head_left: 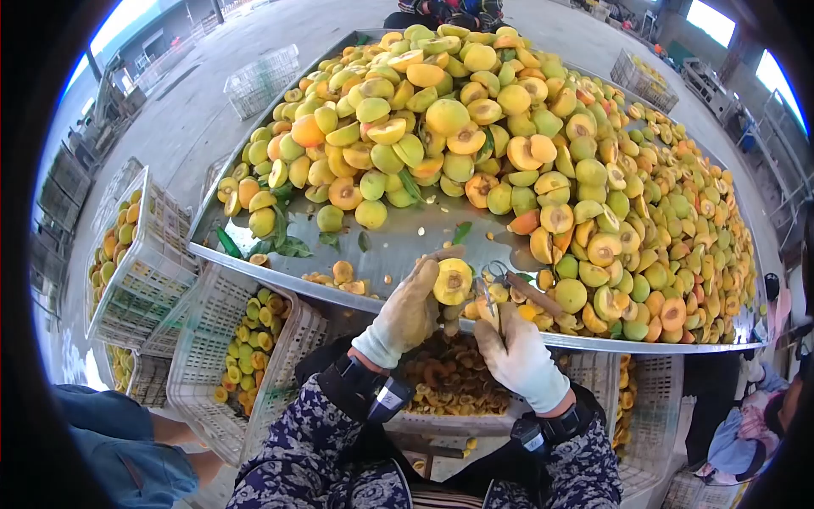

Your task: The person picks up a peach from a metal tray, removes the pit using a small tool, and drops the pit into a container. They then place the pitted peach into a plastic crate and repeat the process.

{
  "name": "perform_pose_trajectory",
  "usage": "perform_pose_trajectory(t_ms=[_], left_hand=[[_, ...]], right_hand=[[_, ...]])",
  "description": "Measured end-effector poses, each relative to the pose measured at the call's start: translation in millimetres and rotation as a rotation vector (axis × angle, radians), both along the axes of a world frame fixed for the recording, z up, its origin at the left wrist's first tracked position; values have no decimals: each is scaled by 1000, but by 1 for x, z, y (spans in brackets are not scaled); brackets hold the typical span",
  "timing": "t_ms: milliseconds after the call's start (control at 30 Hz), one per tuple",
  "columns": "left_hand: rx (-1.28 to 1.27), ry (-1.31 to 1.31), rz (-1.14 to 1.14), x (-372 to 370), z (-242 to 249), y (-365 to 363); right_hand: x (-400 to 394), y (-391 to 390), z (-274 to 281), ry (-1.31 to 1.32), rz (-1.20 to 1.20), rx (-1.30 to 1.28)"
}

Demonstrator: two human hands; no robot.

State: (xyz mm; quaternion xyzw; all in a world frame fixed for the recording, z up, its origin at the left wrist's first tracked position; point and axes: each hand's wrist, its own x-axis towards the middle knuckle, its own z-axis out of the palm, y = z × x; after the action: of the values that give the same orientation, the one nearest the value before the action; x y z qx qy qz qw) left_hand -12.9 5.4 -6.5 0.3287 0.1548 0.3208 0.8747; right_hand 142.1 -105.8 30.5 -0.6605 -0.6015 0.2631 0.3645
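My left hand (402,316), in a stained white glove, grips a yellow peach half (454,282) with its cut face showing, just over the front edge of the metal table (381,242). Close to its right, my gloved right hand (515,349) is closed around a slim metal tool (487,297), its tip near the fruit; the fingers hide the handle. Beyond the right hand, a hinged metal tool with wooden handles (532,293) lies among loose fruit at the table's edge. A large heap of whole and halved peaches (446,117) covers much of the table.
A crate of pits and scraps (458,373) sits below the table edge, between my arms. Plastic crates of fruit stand left, including a white crate (197,373). A person's legs (127,441) are at lower left; another person (750,424) is at right.
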Motion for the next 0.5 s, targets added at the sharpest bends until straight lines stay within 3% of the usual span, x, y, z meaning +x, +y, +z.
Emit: perform_pose_trajectory(t_ms=[100, 200, 500], left_hand=[[-87, 122, 86, 6, 3, -3], [18, 189, -63, 2, -10, 1], [99, 404, 46, 8, -10, -7]], right_hand=[[-2, 0, 2, -95, -61, 13], [2, 3, -9, -305, -51, 54], [-9, 3, -19, -310, 88, -19]])
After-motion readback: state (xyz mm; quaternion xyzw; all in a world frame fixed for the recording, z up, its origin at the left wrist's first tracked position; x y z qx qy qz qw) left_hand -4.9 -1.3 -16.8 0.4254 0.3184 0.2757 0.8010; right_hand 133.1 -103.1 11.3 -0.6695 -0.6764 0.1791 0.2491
